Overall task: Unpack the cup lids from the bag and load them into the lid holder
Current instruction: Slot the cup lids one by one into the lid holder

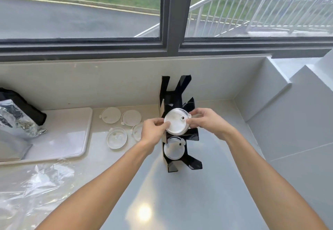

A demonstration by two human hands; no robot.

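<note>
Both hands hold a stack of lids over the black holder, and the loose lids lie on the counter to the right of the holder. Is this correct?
Not quite. In the head view the loose lids lie left of the holder, not right. Both hands, left and right, do hold the stack over it.

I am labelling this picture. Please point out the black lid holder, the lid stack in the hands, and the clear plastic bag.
black lid holder (193, 165): head view, front right foot.
lid stack (175, 123): head view, top face.
clear plastic bag (45, 179): head view, crumpled middle.

1 head-worn wide-angle view looks forward and down, close over the counter (180, 193), facing the window (81, 13).
</note>
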